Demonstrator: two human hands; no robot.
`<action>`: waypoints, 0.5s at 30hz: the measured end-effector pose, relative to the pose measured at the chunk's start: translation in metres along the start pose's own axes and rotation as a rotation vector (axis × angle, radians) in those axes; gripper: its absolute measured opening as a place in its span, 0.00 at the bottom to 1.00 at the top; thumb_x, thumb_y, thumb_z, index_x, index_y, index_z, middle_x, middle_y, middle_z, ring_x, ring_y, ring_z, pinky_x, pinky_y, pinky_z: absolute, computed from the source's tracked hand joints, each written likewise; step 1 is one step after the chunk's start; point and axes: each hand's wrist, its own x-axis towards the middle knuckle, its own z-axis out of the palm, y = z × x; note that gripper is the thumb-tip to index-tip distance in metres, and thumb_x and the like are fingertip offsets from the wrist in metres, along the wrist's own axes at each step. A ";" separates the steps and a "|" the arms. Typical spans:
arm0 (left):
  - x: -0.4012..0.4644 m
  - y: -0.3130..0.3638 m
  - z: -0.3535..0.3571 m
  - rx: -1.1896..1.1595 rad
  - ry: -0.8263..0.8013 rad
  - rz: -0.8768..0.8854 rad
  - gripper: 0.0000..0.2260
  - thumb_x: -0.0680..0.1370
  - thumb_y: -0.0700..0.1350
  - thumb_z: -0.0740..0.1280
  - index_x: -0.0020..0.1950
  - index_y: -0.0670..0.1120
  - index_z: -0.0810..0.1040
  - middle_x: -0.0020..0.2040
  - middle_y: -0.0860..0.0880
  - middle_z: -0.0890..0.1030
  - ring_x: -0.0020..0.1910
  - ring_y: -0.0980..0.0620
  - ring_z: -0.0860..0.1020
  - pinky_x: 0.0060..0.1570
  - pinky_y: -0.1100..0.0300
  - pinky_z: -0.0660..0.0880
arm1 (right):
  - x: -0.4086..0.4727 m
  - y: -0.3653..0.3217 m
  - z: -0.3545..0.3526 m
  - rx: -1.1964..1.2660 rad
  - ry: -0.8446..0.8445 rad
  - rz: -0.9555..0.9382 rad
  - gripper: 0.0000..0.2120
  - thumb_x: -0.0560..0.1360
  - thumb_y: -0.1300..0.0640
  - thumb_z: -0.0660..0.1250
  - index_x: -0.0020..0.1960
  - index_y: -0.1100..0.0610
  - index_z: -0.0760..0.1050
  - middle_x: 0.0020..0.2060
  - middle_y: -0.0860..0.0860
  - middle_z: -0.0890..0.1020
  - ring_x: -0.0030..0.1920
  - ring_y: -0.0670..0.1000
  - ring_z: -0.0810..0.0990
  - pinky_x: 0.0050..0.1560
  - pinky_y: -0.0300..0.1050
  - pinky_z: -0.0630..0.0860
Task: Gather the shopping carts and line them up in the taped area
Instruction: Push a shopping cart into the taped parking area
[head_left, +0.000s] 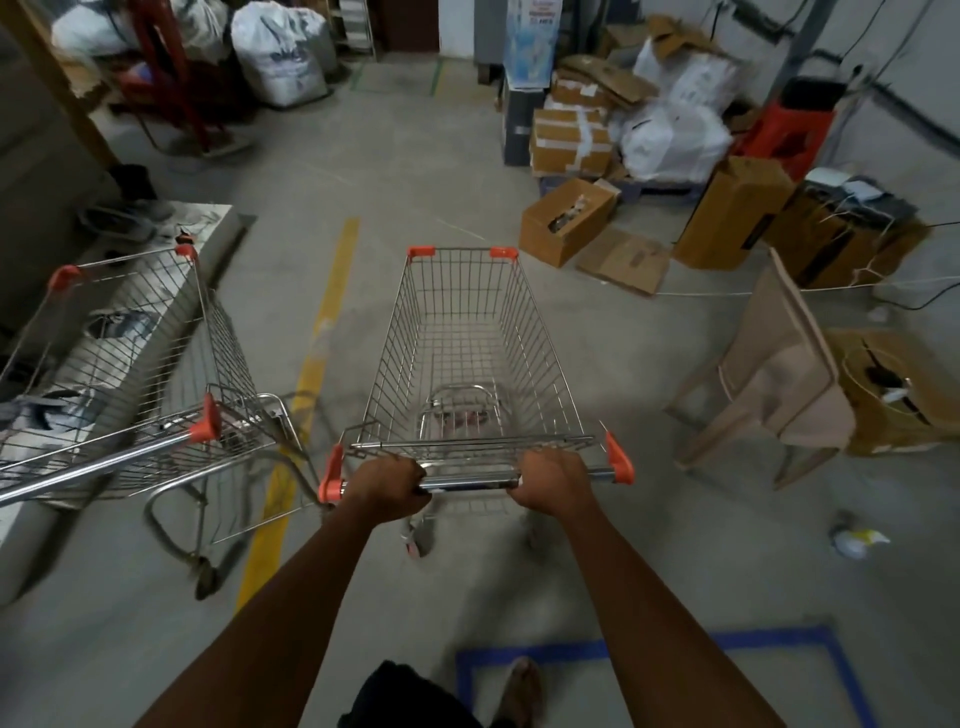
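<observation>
Both hands are clamped on the handle bar (470, 480) of the middle cart (470, 358): the left hand (387, 486) has its grip curled round the bar near the left orange end cap, the right hand (553, 483) the same near the right one. The cart's basket holds nothing. A second cart (130, 364) stands just to the left of the held cart, angled, its rear wheels across the yellow floor line (311, 384) that runs between the two. The blue taped area (644, 649) lies on the floor behind the held cart, at the person's feet, so the cart is not yet inside it.

The likely trouble is on the sides. Swinging the held cart to the left could knock its handle end into the second cart's frame, which is very near. To the right of the held cart a plastic chair (774, 384) and open cardboard boxes (571, 221) crowd the floor, and a cable (727, 291) trails there; a wheel could snag it. Backing into the tape blind also risks a crooked line-up
</observation>
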 end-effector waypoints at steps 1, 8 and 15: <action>-0.008 0.002 0.002 0.004 0.004 0.017 0.15 0.75 0.58 0.64 0.49 0.48 0.82 0.46 0.48 0.84 0.47 0.46 0.82 0.43 0.55 0.78 | -0.010 -0.003 0.001 -0.005 -0.001 0.009 0.22 0.71 0.37 0.64 0.54 0.51 0.81 0.49 0.52 0.85 0.52 0.57 0.84 0.52 0.51 0.78; -0.060 -0.014 0.015 0.053 0.031 0.130 0.15 0.75 0.59 0.63 0.49 0.49 0.81 0.47 0.47 0.84 0.48 0.46 0.82 0.43 0.54 0.77 | -0.082 -0.053 0.014 0.013 0.028 0.129 0.19 0.76 0.39 0.64 0.49 0.54 0.81 0.47 0.53 0.84 0.49 0.58 0.84 0.50 0.49 0.76; -0.115 -0.064 0.032 0.111 0.031 0.250 0.17 0.75 0.61 0.61 0.50 0.50 0.81 0.44 0.49 0.83 0.44 0.48 0.83 0.42 0.55 0.79 | -0.150 -0.147 0.037 0.082 0.080 0.308 0.16 0.72 0.40 0.66 0.47 0.52 0.81 0.41 0.52 0.84 0.43 0.55 0.84 0.47 0.48 0.79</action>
